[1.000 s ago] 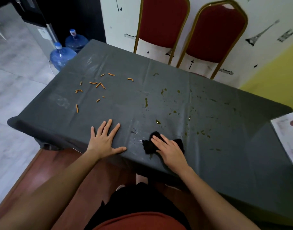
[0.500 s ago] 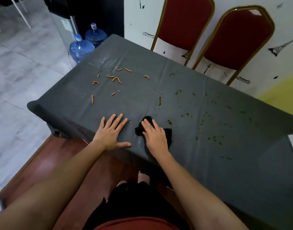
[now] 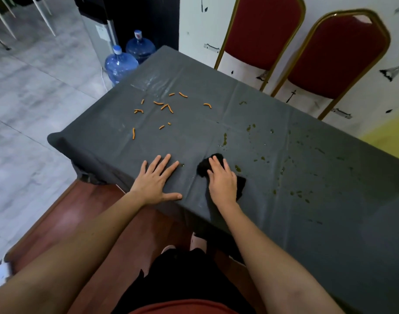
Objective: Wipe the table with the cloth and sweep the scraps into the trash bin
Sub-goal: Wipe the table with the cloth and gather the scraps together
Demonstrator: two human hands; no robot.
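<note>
A table under a dark grey cover fills the view. My right hand presses flat on a black cloth near the front edge. My left hand lies flat on the cover to the left of it, fingers spread, holding nothing. Several orange scraps lie scattered on the far left part of the table. Greenish-brown stains dot the cover just right of the cloth and further right. No trash bin is in view.
Two red chairs with gold frames stand against the wall behind the table. Two blue water jugs sit on the floor past the table's left end, beside a dispenser. Wooden floor lies below me.
My right hand has slid the cloth leftward along the front edge, closer to my left hand. The left hand stayed flat in place. The view has shifted left.
</note>
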